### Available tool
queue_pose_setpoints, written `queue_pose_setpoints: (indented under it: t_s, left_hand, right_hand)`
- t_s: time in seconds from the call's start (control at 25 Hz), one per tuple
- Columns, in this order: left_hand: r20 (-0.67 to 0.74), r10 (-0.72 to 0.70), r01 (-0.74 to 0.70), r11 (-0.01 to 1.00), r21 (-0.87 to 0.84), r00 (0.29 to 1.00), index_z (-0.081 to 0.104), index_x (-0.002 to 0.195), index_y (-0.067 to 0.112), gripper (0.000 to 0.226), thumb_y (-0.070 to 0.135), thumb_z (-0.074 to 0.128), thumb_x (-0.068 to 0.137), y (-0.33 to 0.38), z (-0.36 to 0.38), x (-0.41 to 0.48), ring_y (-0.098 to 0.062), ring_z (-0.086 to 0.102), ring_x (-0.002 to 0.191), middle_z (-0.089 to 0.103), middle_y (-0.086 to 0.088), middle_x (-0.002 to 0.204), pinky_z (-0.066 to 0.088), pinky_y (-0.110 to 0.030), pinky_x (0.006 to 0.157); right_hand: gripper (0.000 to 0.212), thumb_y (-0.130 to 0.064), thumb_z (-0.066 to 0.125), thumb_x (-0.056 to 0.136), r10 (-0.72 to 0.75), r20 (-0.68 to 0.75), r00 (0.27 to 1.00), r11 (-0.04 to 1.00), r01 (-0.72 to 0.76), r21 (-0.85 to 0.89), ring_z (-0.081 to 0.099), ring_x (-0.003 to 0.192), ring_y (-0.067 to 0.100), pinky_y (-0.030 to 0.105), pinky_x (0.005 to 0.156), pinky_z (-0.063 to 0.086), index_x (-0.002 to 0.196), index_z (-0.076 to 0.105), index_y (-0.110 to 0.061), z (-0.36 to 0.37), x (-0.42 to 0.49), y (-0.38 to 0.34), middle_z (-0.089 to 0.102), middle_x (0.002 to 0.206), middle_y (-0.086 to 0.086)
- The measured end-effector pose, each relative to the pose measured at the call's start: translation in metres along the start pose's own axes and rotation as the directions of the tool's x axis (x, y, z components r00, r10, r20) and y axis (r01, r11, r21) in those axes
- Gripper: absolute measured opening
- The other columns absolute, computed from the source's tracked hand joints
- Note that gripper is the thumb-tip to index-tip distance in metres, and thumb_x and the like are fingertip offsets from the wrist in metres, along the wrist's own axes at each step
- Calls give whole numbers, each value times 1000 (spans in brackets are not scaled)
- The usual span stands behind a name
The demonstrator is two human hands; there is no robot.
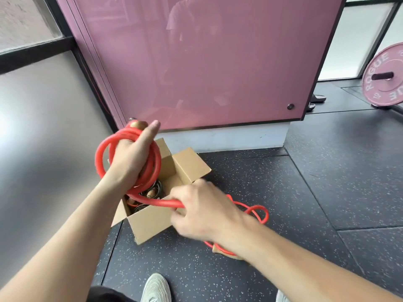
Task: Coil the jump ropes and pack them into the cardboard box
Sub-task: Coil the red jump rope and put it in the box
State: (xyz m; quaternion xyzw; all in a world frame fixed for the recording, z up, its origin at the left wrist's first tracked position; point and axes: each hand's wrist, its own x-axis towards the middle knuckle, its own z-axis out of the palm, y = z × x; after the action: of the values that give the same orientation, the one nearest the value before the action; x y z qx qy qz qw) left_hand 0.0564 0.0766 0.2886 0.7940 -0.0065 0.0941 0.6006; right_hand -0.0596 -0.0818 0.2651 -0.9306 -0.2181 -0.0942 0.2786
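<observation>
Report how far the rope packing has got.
Done: dark ropes already lie in the cardboard box. In hand: the left hand holds coils of the red rope while the right hand grips its strand. Left: the loose tail and wooden handle on the floor need coiling, then boxing.

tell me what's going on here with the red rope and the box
A person is coiling a thick red jump rope over an open brown cardboard box. The left hand holds the finished loops together with one wooden handle; the right hand grips the straight run leading into the coil. The rest of the rope lies loose on the dark speckled floor, ending at its other wooden handle. Dark coiled ropes already sit inside the box.
</observation>
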Motion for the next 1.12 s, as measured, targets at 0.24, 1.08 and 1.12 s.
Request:
queue_pose_setpoints:
  t_s: [0.24, 1.08, 1.12]
  left_hand:
    - [529, -6, -168, 945, 280, 849, 55, 84, 9, 62, 70, 44, 82, 20, 31, -36, -4, 59, 56, 60, 0, 66, 48, -31, 68]
    - [-56, 57, -59, 998, -22, 997, 59, 94, 18, 35, 38, 81, 74, -2, -11, 1, -9, 55, 59, 57, 0, 72, 46, -28, 69]
    - [-7, 79, -77, 986, 145, 997, 61, 93, 16, 34, 40, 80, 78, -7, -7, -2, -6, 54, 58, 58, 1, 71, 47, -27, 68]
  right_hand:
    - [14, -14, 66, 60, 105, -350, 931, 983, -150, -104, 54, 51, 25, 31, 49, 48, 63, 55, -21, -45, 12, 52, 55, 48, -4]
    - [8, -23, 63, 79, 129, 104, 986, 990, -135, 51, 58, 66, 27, 26, 58, 45, 85, 62, -18, 7, -2, -9, 60, 66, 0]
    - [9, -24, 63, 77, 120, 11, 993, 992, -120, -48, 58, 65, 29, 28, 58, 46, 83, 64, -17, -3, 2, -2, 62, 66, 2]
